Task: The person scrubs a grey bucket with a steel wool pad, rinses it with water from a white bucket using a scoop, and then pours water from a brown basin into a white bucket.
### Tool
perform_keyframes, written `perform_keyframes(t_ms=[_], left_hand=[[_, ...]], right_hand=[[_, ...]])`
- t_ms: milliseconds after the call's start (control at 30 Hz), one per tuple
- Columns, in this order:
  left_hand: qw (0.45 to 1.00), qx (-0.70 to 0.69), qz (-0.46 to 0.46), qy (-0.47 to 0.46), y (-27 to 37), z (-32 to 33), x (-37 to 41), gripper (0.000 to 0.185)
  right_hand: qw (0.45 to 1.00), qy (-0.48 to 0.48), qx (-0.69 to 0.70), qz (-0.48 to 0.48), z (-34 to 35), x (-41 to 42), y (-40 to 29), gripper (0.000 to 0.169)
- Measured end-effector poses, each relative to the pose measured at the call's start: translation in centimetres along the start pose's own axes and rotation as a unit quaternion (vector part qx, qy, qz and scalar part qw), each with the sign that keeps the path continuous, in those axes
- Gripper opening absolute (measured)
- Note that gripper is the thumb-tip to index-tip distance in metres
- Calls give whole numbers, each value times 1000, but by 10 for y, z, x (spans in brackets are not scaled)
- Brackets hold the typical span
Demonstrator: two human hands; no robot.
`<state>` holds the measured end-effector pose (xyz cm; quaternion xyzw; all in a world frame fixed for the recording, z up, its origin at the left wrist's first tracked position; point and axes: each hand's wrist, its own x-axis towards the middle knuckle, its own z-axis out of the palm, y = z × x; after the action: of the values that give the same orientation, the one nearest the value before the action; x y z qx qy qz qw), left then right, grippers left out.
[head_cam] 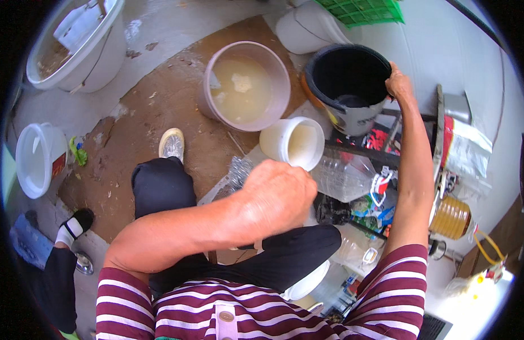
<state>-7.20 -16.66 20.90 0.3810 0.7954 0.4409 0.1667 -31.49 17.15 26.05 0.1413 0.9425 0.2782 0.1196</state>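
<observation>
My right hand grips the far-right rim of a large black-lined bucket. Its inside is dark, and a little liquid seems to lie at the bottom. My left hand is curled in front of me, close to the rim of a white plastic tub. The tub leans with its mouth to the right and has pale residue or liquid inside. My left fingers are hidden behind the back of the hand. Beside the tub stands a pinkish bucket of cloudy liquid, with a pale lump in it.
A large white bucket stands upper left, a clear tub below it. Wet brown cardboard covers the floor. On the right are a rack with a big plastic bottle and a jar of amber liquid. Another person's foot shows at left.
</observation>
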Motion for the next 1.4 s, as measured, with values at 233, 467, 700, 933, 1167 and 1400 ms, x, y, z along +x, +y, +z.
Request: perform_keyframes(t_ms=[233, 467, 700, 933, 1167, 1400], left_hand=[[997, 20, -65, -32, 5, 2, 14, 44], [970, -131, -197, -51, 1, 13, 39, 68], [890, -405, -203, -55, -3, 44, 51, 59], [932, -219, -259, -131, 8, 89, 62, 51], [910, -297, -245, -151, 21, 134, 73, 47], [920, -306, -197, -149, 10, 149, 98, 48]], right_hand=[[966, 74, 246, -13, -20, -109, 37, 47], [884, 18, 467, 7, -24, -202, 89, 49], [889, 97, 445, -41, -25, -283, 116, 48], [926, 144, 324, -132, -56, -347, 100, 40], [931, 200, 238, -193, -39, -364, 105, 18], [950, 178, 256, -20, 7, -387, 194, 16]])
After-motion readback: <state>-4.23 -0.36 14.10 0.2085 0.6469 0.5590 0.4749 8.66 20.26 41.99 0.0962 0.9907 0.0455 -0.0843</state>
